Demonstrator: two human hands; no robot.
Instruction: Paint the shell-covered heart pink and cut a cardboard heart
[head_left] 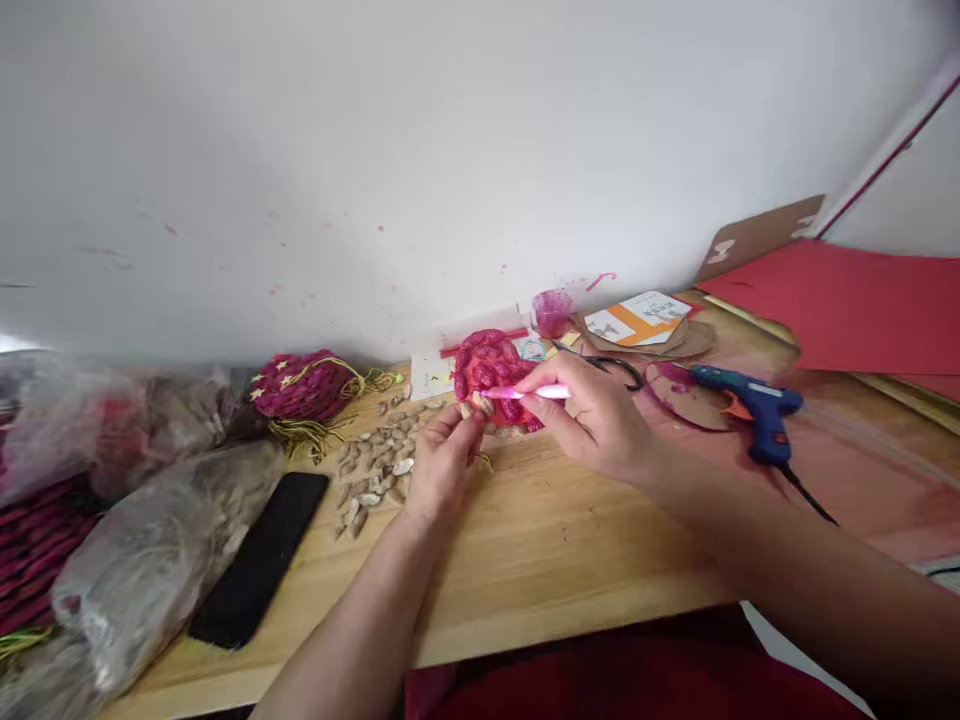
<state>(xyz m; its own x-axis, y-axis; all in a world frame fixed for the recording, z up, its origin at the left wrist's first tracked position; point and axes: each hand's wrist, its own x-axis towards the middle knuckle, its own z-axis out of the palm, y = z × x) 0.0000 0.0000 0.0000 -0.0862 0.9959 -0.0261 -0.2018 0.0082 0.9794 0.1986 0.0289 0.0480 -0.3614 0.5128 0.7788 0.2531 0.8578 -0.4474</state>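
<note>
My left hand [442,462] is closed in a pinch on a tan peanut [484,403], part of which its fingertips hide. My right hand [592,412] grips a white paintbrush [551,391] with a pink tip. That tip reaches the peanut or lies just above it; which, I cannot tell. Behind both hands is a red craft piece [487,352] covered in glossy pink-painted peanuts. Bare peanuts and shells [382,450] are scattered on the wooden table left of my left hand.
A cup of pink paint [553,312] stands by the wall, with black-handled scissors [619,368] nearby. To the right lie a blue glue gun [765,405] and red sheets [885,310]. On the left are a black phone [260,560], plastic bags [165,540] and a finished-looking magenta bundle [307,385].
</note>
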